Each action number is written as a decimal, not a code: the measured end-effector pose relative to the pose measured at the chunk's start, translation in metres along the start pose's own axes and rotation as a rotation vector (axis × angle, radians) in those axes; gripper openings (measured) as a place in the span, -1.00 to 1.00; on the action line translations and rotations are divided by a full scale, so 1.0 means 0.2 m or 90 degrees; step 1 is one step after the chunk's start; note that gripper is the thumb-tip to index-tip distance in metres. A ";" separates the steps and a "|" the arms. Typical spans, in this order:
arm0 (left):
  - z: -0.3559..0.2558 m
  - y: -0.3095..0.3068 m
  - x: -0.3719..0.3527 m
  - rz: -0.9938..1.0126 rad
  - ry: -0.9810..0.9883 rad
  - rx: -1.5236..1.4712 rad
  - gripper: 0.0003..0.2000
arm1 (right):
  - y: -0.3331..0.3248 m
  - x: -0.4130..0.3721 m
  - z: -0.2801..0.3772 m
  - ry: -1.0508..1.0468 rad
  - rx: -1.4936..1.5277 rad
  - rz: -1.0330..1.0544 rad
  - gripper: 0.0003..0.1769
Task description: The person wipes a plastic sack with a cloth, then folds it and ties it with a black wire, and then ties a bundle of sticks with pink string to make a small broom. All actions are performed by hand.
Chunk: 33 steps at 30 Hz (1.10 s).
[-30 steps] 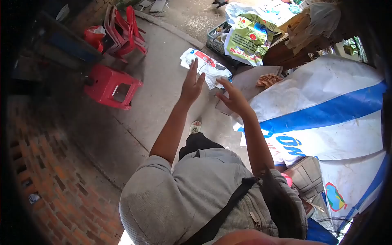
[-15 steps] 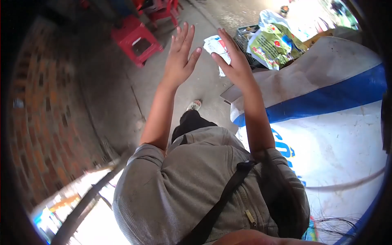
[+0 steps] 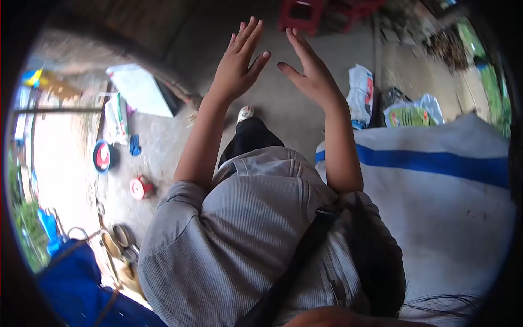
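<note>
My left hand (image 3: pixel 238 65) is raised in front of me with its fingers stretched out and thumb apart. Across from it my right hand (image 3: pixel 311 73) is held up the same way, fingers extended. Neither hand holds or touches anything, and a gap of floor (image 3: pixel 272 92) shows between them. Closest to the right hand, lower and further right, lies a white printed sack (image 3: pixel 360 95) on the floor. My grey shirt (image 3: pixel 256 218) with a black strap (image 3: pixel 297 256) across it fills the lower middle.
To the right spreads a large white sheet (image 3: pixel 436 212) with a blue stripe. Red plastic stools (image 3: pixel 301 16) stand ahead. At left are a blue basin (image 3: pixel 102 157), a red pot (image 3: pixel 141 187), a white board (image 3: pixel 140 90) and pans (image 3: pixel 111 244). A green bag (image 3: pixel 414 113) lies at right.
The view has turned: the brick wall has left the picture, the basin and pots now show at left, and the stools sit higher and further right. Both hands stay raised and spread.
</note>
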<state>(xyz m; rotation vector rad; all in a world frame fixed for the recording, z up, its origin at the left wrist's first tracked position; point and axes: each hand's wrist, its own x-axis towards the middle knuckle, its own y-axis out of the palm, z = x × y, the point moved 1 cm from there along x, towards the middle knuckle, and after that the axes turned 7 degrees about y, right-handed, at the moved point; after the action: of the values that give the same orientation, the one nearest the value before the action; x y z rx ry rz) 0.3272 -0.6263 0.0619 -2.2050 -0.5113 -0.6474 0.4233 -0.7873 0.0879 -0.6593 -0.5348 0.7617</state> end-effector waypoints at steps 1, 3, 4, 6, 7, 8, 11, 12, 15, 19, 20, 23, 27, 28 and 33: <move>-0.02 -0.09 -0.03 -0.004 -0.020 0.016 -0.43 | 0.01 0.03 0.08 -0.022 0.010 0.016 -0.24; -0.21 -0.11 0.02 -0.020 -0.052 0.066 -0.43 | -0.14 0.01 0.12 -0.069 0.029 0.035 -0.24; -0.15 -0.26 -0.05 -0.030 -0.059 0.092 -0.41 | -0.03 0.07 0.24 -0.088 0.032 0.053 -0.24; -0.21 -0.31 -0.11 -0.053 -0.063 0.146 -0.39 | -0.03 0.06 0.28 -0.122 0.067 0.079 -0.26; -0.19 -0.41 -0.19 -0.065 -0.080 0.161 -0.39 | 0.04 0.09 0.37 -0.138 0.074 0.098 -0.26; -0.15 -0.51 -0.26 -0.077 -0.101 0.160 -0.39 | 0.11 0.12 0.45 -0.142 0.075 0.111 -0.26; -0.33 -0.37 -0.43 -0.111 -0.150 0.187 -0.36 | 0.08 -0.02 0.33 -0.175 0.084 0.147 -0.26; -0.40 -0.30 -0.51 -0.126 -0.168 0.180 -0.35 | 0.08 -0.11 0.30 -0.178 0.078 0.157 -0.26; -0.38 -0.58 -0.77 -0.156 -0.233 0.192 -0.32 | 0.33 -0.11 0.58 -0.193 0.085 0.219 -0.26; -0.49 -0.70 -1.16 -0.162 -0.252 0.274 -0.32 | 0.61 -0.27 0.80 -0.275 0.106 0.263 -0.26; -0.51 -0.77 -1.27 -0.175 -0.278 0.277 -0.32 | 0.71 -0.31 0.90 -0.301 0.128 0.285 -0.26; -0.61 -0.88 -1.55 -0.205 -0.348 0.313 -0.34 | 0.94 -0.45 1.11 -0.361 0.168 0.336 -0.25; -0.75 -1.05 -1.90 -0.286 -0.439 0.344 -0.33 | 1.23 -0.67 1.35 -0.427 0.153 0.448 -0.23; -0.77 -1.09 -1.99 -0.308 -0.466 0.353 -0.33 | 1.29 -0.71 1.41 -0.441 0.149 0.474 -0.24; -0.83 -1.16 -2.26 -0.373 -0.523 0.427 -0.34 | 1.47 -0.77 1.54 -0.508 0.124 0.547 -0.24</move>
<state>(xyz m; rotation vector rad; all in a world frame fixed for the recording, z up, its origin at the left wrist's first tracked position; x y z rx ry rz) -0.2045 -0.6771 0.0201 -1.5722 -1.5675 0.2046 -0.0045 -0.6395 0.0567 -0.3612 -0.8940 1.8980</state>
